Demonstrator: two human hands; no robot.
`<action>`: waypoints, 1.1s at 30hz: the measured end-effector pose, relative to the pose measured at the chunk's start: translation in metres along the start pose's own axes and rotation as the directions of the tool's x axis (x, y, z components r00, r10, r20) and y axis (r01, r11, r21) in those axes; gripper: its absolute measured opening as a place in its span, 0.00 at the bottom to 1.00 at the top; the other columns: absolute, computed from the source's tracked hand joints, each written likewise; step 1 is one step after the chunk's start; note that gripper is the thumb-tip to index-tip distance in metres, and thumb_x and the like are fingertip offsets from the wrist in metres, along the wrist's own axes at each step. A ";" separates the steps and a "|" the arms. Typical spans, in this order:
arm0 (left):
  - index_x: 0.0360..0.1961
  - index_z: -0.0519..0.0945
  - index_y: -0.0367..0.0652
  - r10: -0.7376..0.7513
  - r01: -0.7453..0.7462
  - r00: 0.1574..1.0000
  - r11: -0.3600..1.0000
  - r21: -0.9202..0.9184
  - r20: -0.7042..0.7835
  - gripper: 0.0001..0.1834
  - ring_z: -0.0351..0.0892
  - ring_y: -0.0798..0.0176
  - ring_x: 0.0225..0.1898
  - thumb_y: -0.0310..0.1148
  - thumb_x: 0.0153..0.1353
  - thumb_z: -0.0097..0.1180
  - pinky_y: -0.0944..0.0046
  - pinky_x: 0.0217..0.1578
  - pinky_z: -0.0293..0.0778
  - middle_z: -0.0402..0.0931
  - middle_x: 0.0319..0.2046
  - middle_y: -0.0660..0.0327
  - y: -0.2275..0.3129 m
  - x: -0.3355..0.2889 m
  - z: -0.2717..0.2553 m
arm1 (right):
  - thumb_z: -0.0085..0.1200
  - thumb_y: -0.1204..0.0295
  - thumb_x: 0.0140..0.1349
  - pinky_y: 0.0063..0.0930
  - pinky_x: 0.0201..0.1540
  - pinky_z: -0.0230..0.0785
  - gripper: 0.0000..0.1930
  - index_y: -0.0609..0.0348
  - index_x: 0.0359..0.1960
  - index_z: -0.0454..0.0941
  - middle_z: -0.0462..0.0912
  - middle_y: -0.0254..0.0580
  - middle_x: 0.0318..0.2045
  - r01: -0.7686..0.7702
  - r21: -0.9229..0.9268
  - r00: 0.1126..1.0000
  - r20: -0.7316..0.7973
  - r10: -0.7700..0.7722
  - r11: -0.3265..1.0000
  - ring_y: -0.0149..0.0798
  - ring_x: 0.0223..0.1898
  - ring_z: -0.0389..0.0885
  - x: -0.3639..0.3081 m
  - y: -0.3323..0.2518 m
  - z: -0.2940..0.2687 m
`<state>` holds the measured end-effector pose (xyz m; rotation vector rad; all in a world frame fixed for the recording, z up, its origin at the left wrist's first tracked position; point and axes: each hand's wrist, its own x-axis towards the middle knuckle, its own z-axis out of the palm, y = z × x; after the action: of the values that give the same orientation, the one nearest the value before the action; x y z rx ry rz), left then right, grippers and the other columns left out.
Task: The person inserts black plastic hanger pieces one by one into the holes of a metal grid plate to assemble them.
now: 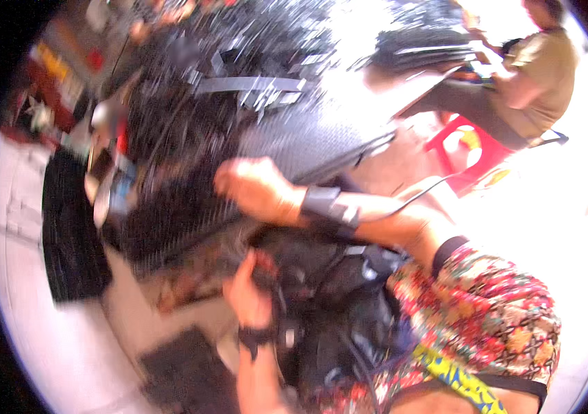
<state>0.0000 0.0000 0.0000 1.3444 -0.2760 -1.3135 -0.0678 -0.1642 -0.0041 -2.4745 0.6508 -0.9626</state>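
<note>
My right hand (256,185) reaches in from the right with its fingers curled into a fist. It is above the near edge of a dark, finely ribbed work surface (294,141); whatever its fingers hold, if anything, is hidden. Lower down, my left hand (249,293) is closed near my lap, thumb up, next to dark cloth (339,324). A small dark shape shows by its fingers, too blurred to name. Both wrists carry black bands. Beyond my right hand, many thin black strips (190,117) are heaped on the work surface, with a longer grey strip (249,84) across them.
At the upper right a person (535,76) in a khaki top sits by a red plastic stool (470,152). Small containers (111,193) line the surface's left end. A black cloth-like thing (70,231) hangs at the left, and a dark flat item (187,366) is lower down.
</note>
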 end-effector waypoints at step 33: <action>0.35 0.74 0.37 0.065 -0.043 0.994 0.974 -0.223 0.089 0.09 0.73 0.63 0.31 0.30 0.56 0.48 0.66 0.33 0.71 0.74 0.30 0.57 0.014 0.087 -0.036 | 0.51 0.68 0.48 0.35 0.27 0.68 0.13 0.70 0.24 0.72 0.74 0.57 0.19 -0.222 0.399 0.957 0.265 0.120 0.890 0.48 0.27 0.76 0.020 -0.030 -0.025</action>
<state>0.0645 -0.0535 -0.0443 1.0822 -0.2232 -1.3234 -0.0642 -0.1556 0.0383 -2.0585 0.5076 -0.6480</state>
